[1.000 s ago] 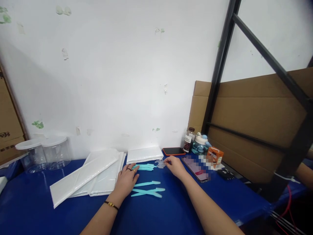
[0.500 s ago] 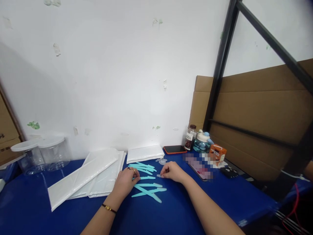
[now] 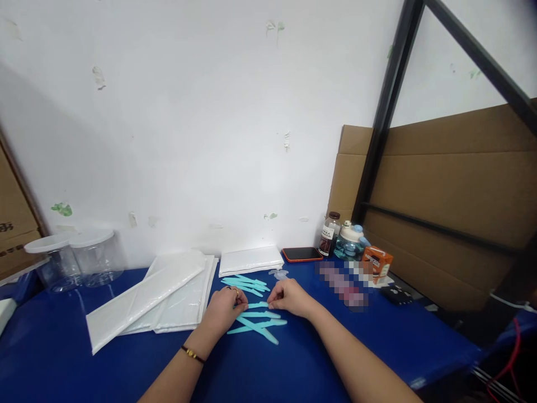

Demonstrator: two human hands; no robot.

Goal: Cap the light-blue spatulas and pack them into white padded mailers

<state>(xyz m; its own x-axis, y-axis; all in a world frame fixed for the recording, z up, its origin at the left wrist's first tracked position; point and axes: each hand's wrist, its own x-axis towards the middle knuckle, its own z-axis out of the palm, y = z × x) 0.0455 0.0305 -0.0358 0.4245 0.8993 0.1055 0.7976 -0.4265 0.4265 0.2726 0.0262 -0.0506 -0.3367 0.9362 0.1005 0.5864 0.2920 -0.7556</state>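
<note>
My left hand (image 3: 227, 309) pinches the handle of a slim teal eyebrow razor (image 3: 257, 305) low over the blue table. Thumb and fingers of my right hand (image 3: 290, 296) are closed at the razor's other end. The small clear cap seen in them earlier is now mostly hidden by the fingertips. Just nearer to me, several razors (image 3: 260, 330) lie crossed, some with clear caps on their ends. Beyond my hands is a loose pile of more teal razors (image 3: 245, 284). A few clear caps (image 3: 280, 274) lie behind my right hand.
White plastic packages (image 3: 180, 305) spread at left, with another white stack (image 3: 250, 261) by the wall. Clear lidded jars (image 3: 98, 260) stand far left. A phone (image 3: 302, 254), dark bottle (image 3: 328, 235), water bottle (image 3: 349, 244) and orange box (image 3: 376, 264) sit at right.
My right hand has moved left with the small clear cap, up to the end of the razor in my left hand. The view has shifted slightly.
</note>
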